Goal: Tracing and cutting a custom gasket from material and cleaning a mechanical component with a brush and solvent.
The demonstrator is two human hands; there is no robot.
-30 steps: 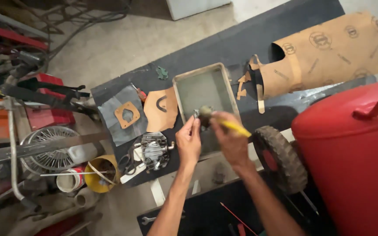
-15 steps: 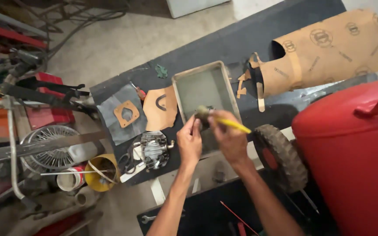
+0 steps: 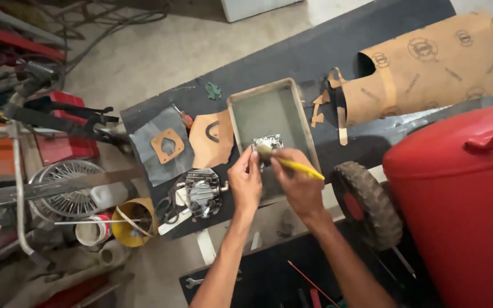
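Two hands at work over a grey metal tray (image 3: 246, 114) on a dark mat (image 3: 338, 51). Biggest of all, a red tank (image 3: 457, 211) on the right, with a knobby black wheel (image 3: 366, 202) just beside. Next down, a brown roll of gasket paper (image 3: 435, 63), cut at one end. Then a finned engine part (image 3: 201, 191) near the tray, and a cut brown gasket (image 3: 166, 145) on a grey sheet.

Left hand (image 3: 245, 181), closed on a small shiny metal part (image 3: 266, 141), held above the tray. Right hand (image 3: 298, 182), wrapped tight round a brush with a yellow handle (image 3: 295, 166), bristles touching the part.

Likely hard and stiff, that little part, a bit heavy for its size, maybe wet and slippery. Best pinched by its outer edges. Brush light and easy, best held by the handle.
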